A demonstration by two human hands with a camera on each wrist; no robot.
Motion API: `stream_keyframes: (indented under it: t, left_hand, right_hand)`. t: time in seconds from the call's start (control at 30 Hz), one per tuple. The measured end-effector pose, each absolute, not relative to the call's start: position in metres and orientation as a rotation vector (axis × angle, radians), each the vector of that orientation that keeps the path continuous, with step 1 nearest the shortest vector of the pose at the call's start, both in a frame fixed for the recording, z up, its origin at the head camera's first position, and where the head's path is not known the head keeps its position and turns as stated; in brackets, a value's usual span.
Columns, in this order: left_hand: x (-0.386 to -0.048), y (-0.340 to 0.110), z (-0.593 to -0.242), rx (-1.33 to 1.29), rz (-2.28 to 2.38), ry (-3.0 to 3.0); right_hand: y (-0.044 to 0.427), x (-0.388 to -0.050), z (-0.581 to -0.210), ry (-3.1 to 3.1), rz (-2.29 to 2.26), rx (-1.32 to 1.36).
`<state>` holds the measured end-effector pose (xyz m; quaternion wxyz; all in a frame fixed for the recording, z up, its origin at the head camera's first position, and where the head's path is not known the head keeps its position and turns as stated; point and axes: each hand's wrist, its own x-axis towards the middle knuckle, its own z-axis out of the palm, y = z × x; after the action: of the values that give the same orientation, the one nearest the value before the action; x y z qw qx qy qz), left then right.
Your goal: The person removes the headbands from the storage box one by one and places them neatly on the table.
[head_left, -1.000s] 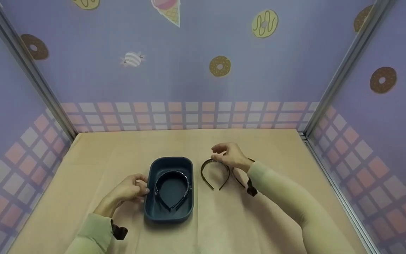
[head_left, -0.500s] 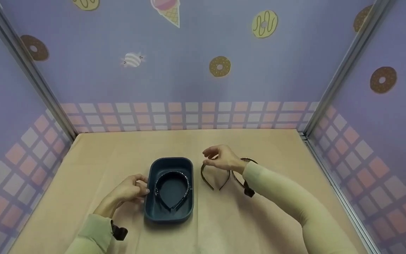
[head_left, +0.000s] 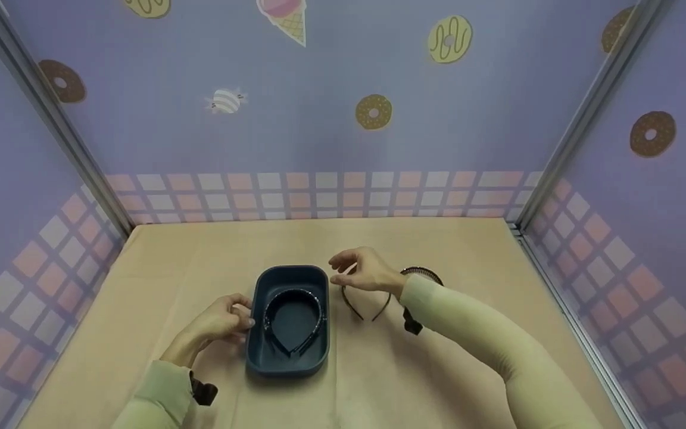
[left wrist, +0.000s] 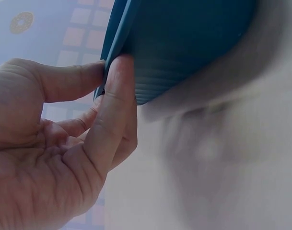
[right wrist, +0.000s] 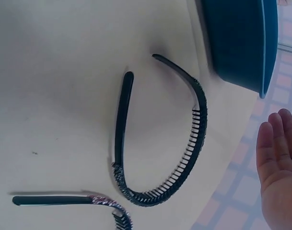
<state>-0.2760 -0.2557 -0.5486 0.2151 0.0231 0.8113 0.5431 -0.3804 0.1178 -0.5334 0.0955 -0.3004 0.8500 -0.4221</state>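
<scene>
A dark blue tray (head_left: 288, 368) stands on the table with a dark headband (head_left: 293, 292) lying inside. My left hand (head_left: 221, 322) pinches the tray's left rim between thumb and fingers, as the left wrist view (left wrist: 69, 129) shows closely. My right hand (head_left: 364, 271) hovers just right of the tray's upper right corner, fingers loosely bent, holding nothing. Beneath it lies a toothed black headband (right wrist: 201, 129), its top partly hidden by the hand in the head view. A second toothed headband (head_left: 423, 273) lies further right, partly behind the right forearm.
A beige cloth (head_left: 230, 244) covers the table. Purple walls (head_left: 319, 143) with printed sweets and pink and white squares enclose its back and sides, with metal posts at the corners.
My right hand has moved left over the nearer headband towards the tray, uncovering more of the farther headband's top. My left hand stays on the rim.
</scene>
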Motion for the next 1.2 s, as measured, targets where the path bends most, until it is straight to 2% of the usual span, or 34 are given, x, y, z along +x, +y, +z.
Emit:
stream_keyframes:
  t: [1.2]
  left_hand:
    - [-0.277,-0.253,-0.549,0.041,1.49,2.26]
  right_hand:
    - [0.059,-0.374,-0.536,2.513,-1.142,-1.057]
